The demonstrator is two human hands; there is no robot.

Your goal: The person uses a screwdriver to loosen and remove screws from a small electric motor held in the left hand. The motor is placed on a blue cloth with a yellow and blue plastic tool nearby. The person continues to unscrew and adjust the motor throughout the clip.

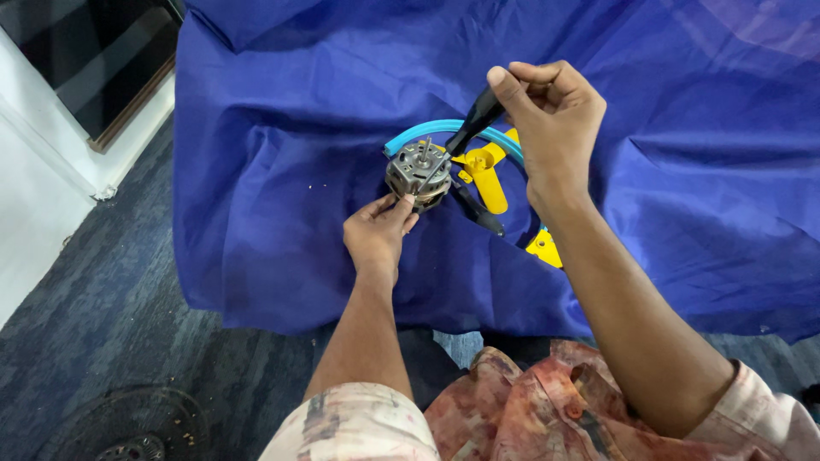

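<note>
A small round metal motor [416,171] with a short shaft sits on a blue cloth [282,128]. My left hand [378,232] steadies it from the near side, fingertips on its rim. My right hand [551,115] is shut on the black handle of a screwdriver [472,130], held above and to the right, with the thin metal tip slanting down onto the motor's top. Behind the motor lie a curved light-blue ring piece [427,130] and yellow plastic parts [489,175]. A second black-handled tool [478,213] lies on the cloth just right of the motor.
The blue cloth is wrinkled and covers a low surface, its near edge hanging over dark blue carpet [102,316]. A round dark fan grille [128,427] lies on the floor at lower left. A white wall base and dark panel [85,60] stand at upper left.
</note>
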